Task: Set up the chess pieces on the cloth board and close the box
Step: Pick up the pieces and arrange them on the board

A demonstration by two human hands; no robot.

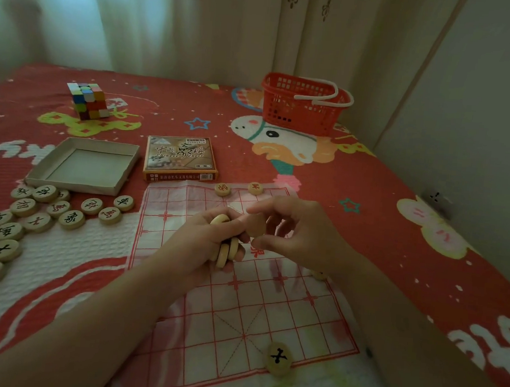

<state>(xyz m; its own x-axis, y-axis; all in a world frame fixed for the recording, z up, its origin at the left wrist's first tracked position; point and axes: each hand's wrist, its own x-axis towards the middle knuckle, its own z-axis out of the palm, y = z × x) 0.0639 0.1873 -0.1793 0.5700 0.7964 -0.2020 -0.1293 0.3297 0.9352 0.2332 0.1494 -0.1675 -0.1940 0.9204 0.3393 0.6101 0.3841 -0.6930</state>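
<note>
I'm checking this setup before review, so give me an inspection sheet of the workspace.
Surface: bedspread, red with a cartoon print; cloth board lies on it.
Job's things: two far pieces and one near piece sit at the board's edges; loose pieces lie left of the board; box tray open and empty; box lid beside it.
Clutter: puzzle cube; red basket.
Hands: left hand grips a stack of pieces; right hand pinches one piece, blurred.
Cables: nothing seen.
Surroundings: curtains; wall.
</note>
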